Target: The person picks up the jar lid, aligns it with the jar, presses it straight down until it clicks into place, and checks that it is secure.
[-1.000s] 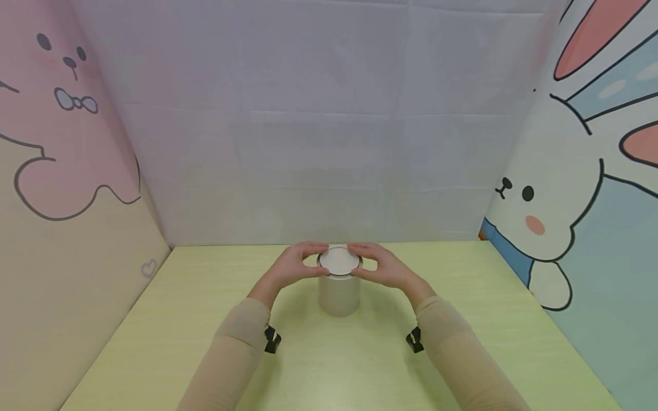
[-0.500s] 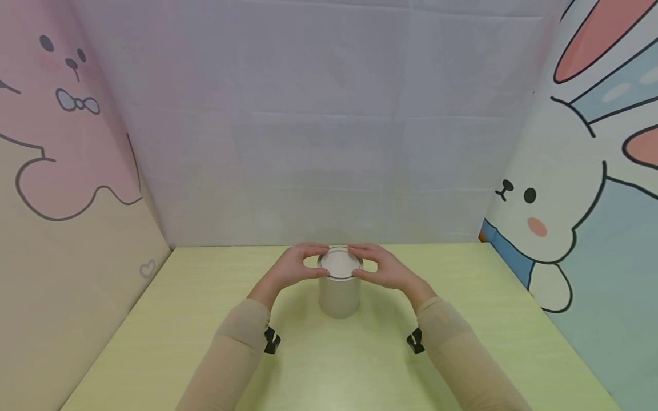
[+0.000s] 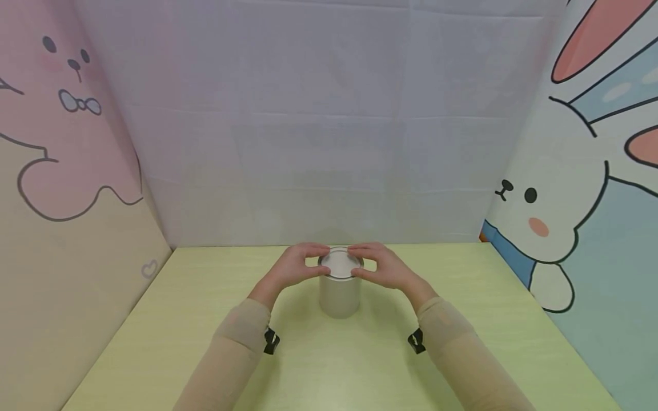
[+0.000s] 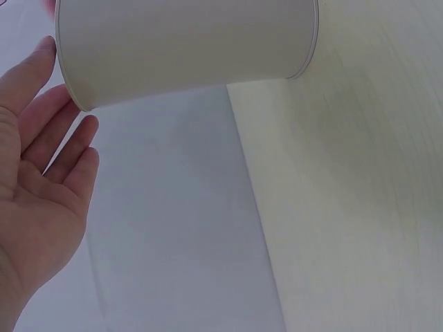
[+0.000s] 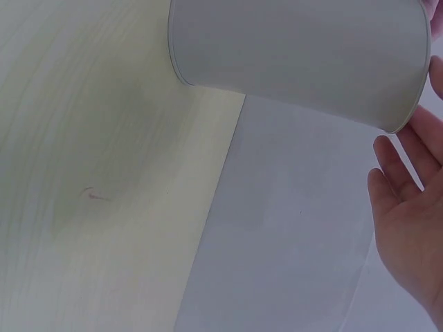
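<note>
A white cylindrical can (image 3: 339,301) stands upright on the table, a round white lid (image 3: 340,264) with a thin dark edge on its top. My left hand (image 3: 291,267) holds the lid's left edge, thumb in front and fingers behind. From the right, my right hand (image 3: 389,267) grips the opposite edge in the same way. The left wrist view shows the can's smooth side (image 4: 187,48) and my left fingers (image 4: 52,124) at its top rim. Likewise, in the right wrist view, fingers (image 5: 419,149) lie at the rim beside the can (image 5: 297,59).
The pale yellow-green table (image 3: 205,319) reaches back to a plain whitish cloth wall (image 3: 319,142). Side panels flank it, a pink cartoon animal (image 3: 77,148) on the left and a white rabbit (image 3: 555,194) on the right. Black wrist straps (image 3: 271,341) hang under the sleeves.
A second ago the lid's top looked plain and flat; since half a second ago a ring shows inside its edge. Both hands have kept nearly the same place at the can.
</note>
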The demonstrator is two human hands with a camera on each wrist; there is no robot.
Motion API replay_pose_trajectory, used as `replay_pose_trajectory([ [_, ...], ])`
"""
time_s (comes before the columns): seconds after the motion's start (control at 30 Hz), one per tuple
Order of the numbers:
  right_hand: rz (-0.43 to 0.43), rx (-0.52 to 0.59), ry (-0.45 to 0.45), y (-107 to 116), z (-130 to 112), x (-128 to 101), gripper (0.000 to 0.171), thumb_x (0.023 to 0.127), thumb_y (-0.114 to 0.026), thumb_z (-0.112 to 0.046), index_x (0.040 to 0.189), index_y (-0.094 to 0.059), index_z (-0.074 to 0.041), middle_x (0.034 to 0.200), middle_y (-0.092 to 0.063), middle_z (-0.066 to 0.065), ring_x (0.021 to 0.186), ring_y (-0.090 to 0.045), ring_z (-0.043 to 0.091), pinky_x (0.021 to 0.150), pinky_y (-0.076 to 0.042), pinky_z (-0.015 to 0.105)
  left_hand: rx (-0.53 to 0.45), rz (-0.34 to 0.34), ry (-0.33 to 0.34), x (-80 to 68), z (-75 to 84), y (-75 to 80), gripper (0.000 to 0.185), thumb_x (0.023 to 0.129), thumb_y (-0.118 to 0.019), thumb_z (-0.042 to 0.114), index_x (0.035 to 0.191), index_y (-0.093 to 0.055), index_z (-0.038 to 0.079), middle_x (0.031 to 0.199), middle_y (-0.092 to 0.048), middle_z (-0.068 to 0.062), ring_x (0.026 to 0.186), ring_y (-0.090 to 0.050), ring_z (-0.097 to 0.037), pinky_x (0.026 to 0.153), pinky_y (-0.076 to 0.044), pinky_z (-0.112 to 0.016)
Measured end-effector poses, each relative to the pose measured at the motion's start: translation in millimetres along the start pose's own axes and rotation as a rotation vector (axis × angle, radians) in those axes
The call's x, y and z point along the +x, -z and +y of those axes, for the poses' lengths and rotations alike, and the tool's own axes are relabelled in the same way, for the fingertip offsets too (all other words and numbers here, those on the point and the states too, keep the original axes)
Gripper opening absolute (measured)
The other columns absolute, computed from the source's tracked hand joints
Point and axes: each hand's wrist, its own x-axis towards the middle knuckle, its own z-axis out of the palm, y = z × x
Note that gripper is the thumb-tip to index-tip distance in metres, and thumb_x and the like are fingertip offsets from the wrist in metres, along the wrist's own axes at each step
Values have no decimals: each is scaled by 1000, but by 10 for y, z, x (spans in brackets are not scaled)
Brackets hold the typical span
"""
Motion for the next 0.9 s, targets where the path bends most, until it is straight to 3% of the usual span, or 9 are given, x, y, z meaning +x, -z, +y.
replay_pose_trajectory([
  [0.47,-31,-20,7,59,-24,-12,47,89,-75,-21,129,-64,1,133,-61,16,123,-53,37,104,-41,55,117,-60,-21,30,103,-8,51,87,-79,27,130,-66,4,131,-63,-11,125,-54,-31,105,-43,-47],
  [0.9,-66,-46,22,124,-55,-11,41,92,-73,-22,126,-67,0,134,-61,13,121,-56,35,102,-44,52,91,-92,-3,36,174,25,48,89,-77,26,130,-66,6,134,-62,-6,124,-55,-29,104,-45,-45],
])
